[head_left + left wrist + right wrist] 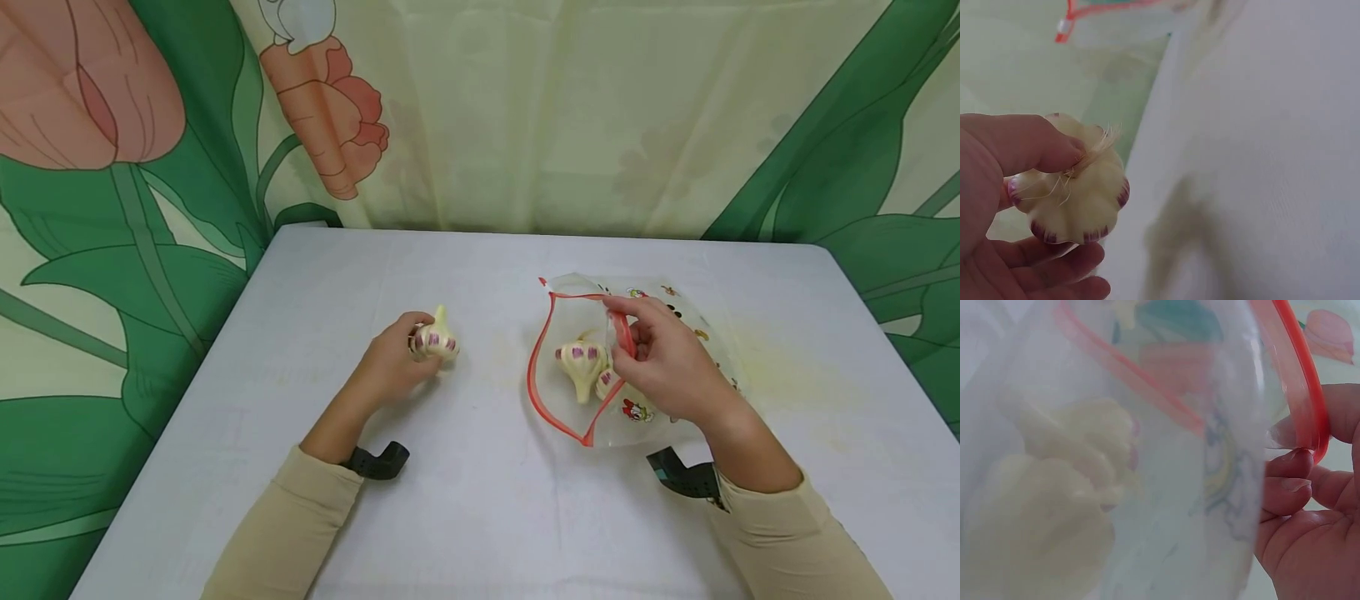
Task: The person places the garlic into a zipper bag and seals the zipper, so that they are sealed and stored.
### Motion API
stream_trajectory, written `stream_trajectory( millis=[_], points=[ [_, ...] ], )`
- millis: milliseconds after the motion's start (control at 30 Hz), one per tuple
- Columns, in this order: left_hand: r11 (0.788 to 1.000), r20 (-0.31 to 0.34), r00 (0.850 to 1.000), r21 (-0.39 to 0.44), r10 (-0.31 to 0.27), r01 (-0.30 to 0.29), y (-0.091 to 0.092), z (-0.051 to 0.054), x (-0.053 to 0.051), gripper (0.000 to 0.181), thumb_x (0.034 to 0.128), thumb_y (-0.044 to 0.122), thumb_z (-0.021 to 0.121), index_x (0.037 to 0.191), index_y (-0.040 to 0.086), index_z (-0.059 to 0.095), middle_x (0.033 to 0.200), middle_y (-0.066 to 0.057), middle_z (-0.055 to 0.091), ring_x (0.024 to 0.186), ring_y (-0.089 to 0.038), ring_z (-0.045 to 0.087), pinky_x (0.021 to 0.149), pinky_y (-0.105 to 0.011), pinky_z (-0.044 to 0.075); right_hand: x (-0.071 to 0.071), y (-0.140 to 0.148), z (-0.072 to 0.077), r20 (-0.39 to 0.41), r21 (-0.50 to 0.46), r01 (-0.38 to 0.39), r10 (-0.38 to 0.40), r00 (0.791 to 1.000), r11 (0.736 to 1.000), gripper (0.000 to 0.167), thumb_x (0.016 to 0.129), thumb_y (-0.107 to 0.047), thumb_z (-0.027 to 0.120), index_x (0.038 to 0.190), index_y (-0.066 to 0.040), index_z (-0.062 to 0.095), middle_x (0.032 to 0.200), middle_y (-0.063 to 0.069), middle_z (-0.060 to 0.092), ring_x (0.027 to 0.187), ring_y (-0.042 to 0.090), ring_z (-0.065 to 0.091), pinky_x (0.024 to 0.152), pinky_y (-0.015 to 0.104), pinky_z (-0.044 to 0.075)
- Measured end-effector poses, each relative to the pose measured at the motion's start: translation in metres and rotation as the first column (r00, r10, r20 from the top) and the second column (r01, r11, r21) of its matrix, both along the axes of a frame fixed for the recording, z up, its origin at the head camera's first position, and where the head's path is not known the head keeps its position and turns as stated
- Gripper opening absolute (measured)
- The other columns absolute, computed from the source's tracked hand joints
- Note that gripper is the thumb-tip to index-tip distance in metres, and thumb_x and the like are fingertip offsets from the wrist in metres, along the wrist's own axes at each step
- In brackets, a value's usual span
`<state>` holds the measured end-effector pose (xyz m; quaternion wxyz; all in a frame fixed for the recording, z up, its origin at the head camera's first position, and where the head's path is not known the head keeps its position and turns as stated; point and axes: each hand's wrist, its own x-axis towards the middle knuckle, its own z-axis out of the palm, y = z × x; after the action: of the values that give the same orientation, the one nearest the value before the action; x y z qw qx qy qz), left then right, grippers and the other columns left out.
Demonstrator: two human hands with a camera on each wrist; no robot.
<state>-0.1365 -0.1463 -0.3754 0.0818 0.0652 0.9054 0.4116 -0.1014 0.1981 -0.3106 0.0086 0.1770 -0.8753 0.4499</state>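
Clearly, a garlic bulb (pixel 437 340) is held by the left hand (pixel 393 358) over the white counter (pixel 480 517), to the left of a clear zip bag (pixel 532 375) and well apart from it. The bulb is cream-coloured and rounded, and its lower side is divided into plump lobes, as shown in the left wrist view. The lobes are marked around the outside by streaked, purple-red patches. A pale, tapering stem is pointed away from the person, while the root end, tufted with fine, straw-coloured roots (pixel 1100 150), is turned toward the wrist camera. The bulb is pinched at the roots by the left thumb (pixel 1041 147), and the fingers (pixel 1060 269) are curled loosely below and behind it, parted about as wide as the bulb itself.

The mouth of the bag is edged by a red zip strip (pixel 1309 375), which is pinched on its right side by the thumb and fingers (pixel 1288 494) of the right hand (pixel 667 358), closed down to the thin film. The mouth is spread wide, and two more bulbs can be seen inside: one (pixel 581 360) with its stem directed toward the person, the other (pixel 606 383) lying just beside it and partly hidden. The bag is decorated with small coloured cartoon prints (pixel 637 410), and in the right wrist view its contents are blurred by the cloudy film.
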Motion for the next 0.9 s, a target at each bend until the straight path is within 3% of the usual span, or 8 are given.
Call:
stream_trajectory(
  millis=[167,300,567,900],
  points=[
    [0.998,-0.077,0.995,0.024,-0.056,0.058,0.014,0.017,0.011,0.061,0.0855,0.011,0.074,0.141,0.006,0.050,0.118,-0.013,0.056,0.096,-0.028,0.052,0.074,-0.036,0.047,0.000,0.000,0.000,-0.012,0.005,0.002,-0.002,1.000,1.000,0.056,0.089,0.010,0.060,0.143,0.002,0.049,0.118,0.013,0.049,0.075,0.019,0.056,0.056,0.021,0.050],
    [0.994,-0.115,0.989,0.042,-0.091,0.097,0.027,0.028,0.020,0.060,0.0852,0.012,0.074,0.140,0.006,0.051,0.118,-0.013,0.055,0.095,-0.026,0.052,0.075,-0.036,0.048,0.000,0.000,0.000,-0.007,-0.001,-0.002,0.002,1.000,1.000,0.055,0.089,0.010,0.059,0.143,0.003,0.048,0.119,0.013,0.049,0.073,0.018,0.056,0.055,0.021,0.049],
    [0.971,-0.185,0.960,0.078,-0.210,0.228,0.053,0.035,0.032,0.052,0.0847,0.010,0.077,0.133,0.005,0.058,0.116,-0.008,0.058,0.099,-0.019,0.052,0.080,-0.033,0.051,0.000,-0.001,0.001,-0.028,0.005,0.002,-0.002,1.000,1.000,0.055,0.089,0.010,0.061,0.142,0.002,0.050,0.116,0.012,0.049,0.073,0.018,0.055,0.056,0.021,0.050],
    [0.929,-0.094,0.926,0.030,-0.365,0.369,0.084,0.037,0.035,0.053,0.0855,0.017,0.076,0.135,0.009,0.059,0.112,-0.005,0.058,0.095,-0.018,0.054,0.077,-0.027,0.049,0.001,-0.001,0.001,-0.019,0.015,0.008,-0.007,1.000,1.000,0.057,0.089,0.010,0.062,0.143,0.001,0.048,0.120,0.014,0.048,0.073,0.019,0.055,0.055,0.022,0.051]
  ],
)
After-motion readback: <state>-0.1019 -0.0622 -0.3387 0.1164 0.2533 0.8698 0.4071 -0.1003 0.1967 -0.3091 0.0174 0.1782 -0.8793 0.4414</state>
